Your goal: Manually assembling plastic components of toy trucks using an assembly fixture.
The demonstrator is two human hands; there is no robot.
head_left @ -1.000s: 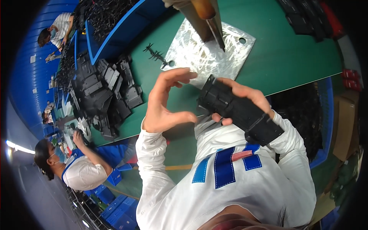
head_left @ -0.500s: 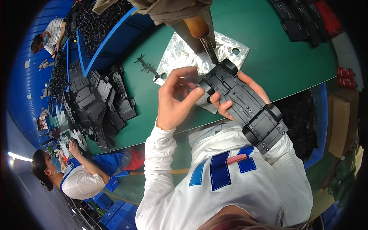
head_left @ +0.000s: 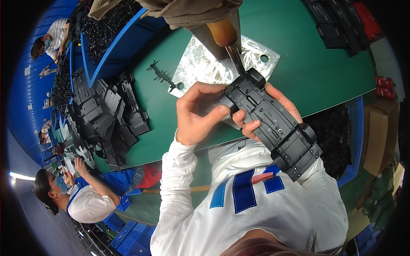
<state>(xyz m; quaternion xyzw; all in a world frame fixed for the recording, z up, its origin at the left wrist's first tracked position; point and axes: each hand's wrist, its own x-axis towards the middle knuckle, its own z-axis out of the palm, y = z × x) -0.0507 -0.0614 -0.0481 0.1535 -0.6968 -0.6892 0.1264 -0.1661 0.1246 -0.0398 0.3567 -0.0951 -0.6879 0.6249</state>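
A black toy car chassis [head_left: 273, 121] with wheels at its corners is held tilted above the table's near edge. My right hand [head_left: 285, 101] grips it from beneath, fingertips curling around its left side. The curled thumb and forefinger of my left hand [head_left: 194, 113] meet the chassis at its far-left wheel [head_left: 228, 101]. Just beyond the chassis's far end comes down a metal rod with an amber handle [head_left: 224, 33]; whether its tip touches cannot be told. Under it lies a shiny silver plate [head_left: 200, 59] with holes.
A thin black branched plastic part [head_left: 161, 76] lies beside the plate on the green table [head_left: 307, 77]. Black chassis pieces [head_left: 102, 111] are heaped at left, more [head_left: 337, 25] at far right. A blue bin [head_left: 113, 47] holds small dark parts. Co-workers [head_left: 89, 196] sit at left.
My left forefinger has come up against the chassis's far-left corner, where it was blurred and farther off before. The chassis has shifted very slightly.
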